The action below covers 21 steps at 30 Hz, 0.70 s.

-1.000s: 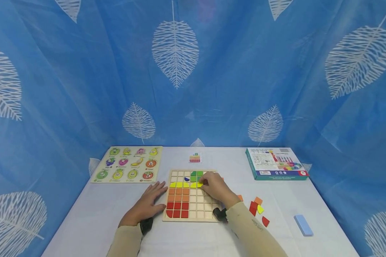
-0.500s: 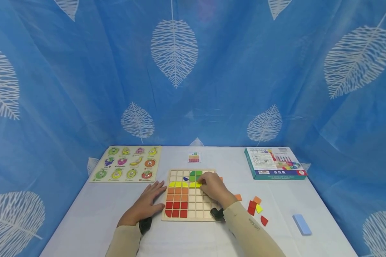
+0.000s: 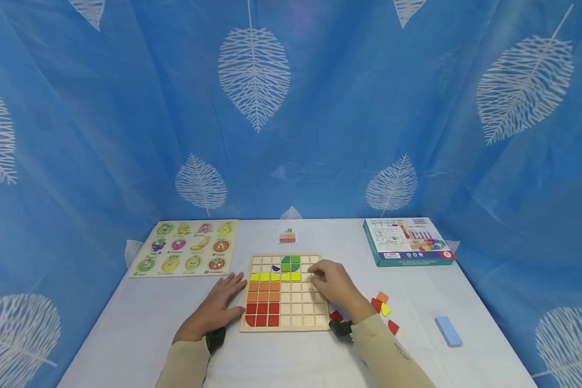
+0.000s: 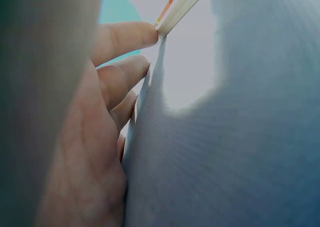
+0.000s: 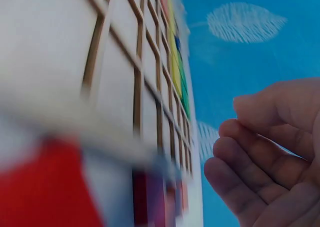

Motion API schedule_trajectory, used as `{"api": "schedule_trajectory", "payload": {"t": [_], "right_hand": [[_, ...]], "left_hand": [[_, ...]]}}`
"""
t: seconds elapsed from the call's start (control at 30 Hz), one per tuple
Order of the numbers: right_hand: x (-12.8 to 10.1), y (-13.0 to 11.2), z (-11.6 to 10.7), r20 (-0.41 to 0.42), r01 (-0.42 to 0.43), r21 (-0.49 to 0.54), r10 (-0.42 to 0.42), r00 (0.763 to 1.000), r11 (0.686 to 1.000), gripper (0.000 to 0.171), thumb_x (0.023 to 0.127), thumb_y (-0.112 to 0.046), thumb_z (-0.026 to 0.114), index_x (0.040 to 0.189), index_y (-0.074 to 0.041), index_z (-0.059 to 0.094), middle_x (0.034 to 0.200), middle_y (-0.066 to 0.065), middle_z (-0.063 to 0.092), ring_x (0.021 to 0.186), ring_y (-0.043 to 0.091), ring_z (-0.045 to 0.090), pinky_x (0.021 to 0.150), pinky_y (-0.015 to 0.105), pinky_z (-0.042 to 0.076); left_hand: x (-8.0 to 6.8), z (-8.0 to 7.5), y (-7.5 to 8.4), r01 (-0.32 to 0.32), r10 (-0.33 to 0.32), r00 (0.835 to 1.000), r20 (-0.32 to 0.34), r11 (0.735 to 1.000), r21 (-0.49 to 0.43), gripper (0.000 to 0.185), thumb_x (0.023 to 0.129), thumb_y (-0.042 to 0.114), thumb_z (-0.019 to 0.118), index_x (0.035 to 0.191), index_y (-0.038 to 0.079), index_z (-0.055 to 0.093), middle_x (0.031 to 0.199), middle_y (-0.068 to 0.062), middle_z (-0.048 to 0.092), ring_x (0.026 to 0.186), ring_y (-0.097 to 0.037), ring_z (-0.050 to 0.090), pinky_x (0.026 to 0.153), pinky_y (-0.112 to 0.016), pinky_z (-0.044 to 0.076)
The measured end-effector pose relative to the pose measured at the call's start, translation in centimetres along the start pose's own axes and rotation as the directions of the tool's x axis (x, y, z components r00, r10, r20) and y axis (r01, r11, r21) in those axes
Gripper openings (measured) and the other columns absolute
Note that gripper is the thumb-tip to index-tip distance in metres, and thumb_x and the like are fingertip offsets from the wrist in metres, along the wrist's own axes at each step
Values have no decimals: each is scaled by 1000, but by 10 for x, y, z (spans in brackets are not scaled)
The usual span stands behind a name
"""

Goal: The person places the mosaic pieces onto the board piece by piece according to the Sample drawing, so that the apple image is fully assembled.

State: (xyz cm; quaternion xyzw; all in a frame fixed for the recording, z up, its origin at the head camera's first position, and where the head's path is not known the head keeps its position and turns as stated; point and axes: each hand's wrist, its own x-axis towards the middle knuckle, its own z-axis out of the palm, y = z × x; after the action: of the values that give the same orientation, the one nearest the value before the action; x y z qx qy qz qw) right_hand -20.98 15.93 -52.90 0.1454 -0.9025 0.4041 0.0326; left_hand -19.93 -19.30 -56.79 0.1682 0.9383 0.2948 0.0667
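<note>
A blue curtain (image 3: 320, 108) printed with white leaves is hung behind and beside the worktop (image 3: 126, 323), whose near edge is cut off by the frame. On the worktop, a wooden grid board (image 3: 291, 302) is laid in the middle, between the two hands. Its left columns are filled with red, orange and yellow tiles, and green tiles with one dark blue piece are seen near its far edge; the cells at the right are partly hidden by the right hand. A fruit peg puzzle (image 3: 186, 249) is set at the far left, and a boxed game (image 3: 406, 241) at the far right, well apart from the board. A small pattern card (image 3: 288, 235) is placed just beyond the board; its print is too small to be read.

The left hand (image 3: 218, 307) is laid flat on the worktop, fingers straight and spread, fingertips touching the board's left edge, as is confirmed in the left wrist view (image 4: 125, 37); nothing is gripped. The right hand (image 3: 337, 285) is held over the board's right side, fingers loosely bent toward the yellow row (image 3: 276, 277). In the right wrist view (image 5: 265, 157), which is blurred, the fingers are seen relaxed and parted, with no piece in the grip.

Loose red, orange and yellow tiles (image 3: 382, 307) are scattered right of the board, some hidden by the sleeve. A pale blue block (image 3: 448, 331) is placed farther right.
</note>
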Motion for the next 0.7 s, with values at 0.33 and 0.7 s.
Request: {"api": "schedule_trajectory", "payload": {"t": [0.33,0.7], "right_hand": [[-61,46,-57,-77,-266,-100,259,963,959,20,92,-3,78,111,-10,76,107,0,70,94,19,63,92,45,59],[-105,68,-95,-12,-431,-203,438,899,879,40,81,-13,92,113,-5,71,107,5,68,99,25,63,95,53,58]], "left_hand": [[-1,2,2,8,-8,1000,18,1000,-20,72,89,30,76,156,12,54,168,-6,36,158,-31,17,126,-57,12],[0,0,1,8,-8,1000,4,1000,-3,73,89,29,75,156,13,53,168,-6,36,158,-32,17,125,-58,12]]}}
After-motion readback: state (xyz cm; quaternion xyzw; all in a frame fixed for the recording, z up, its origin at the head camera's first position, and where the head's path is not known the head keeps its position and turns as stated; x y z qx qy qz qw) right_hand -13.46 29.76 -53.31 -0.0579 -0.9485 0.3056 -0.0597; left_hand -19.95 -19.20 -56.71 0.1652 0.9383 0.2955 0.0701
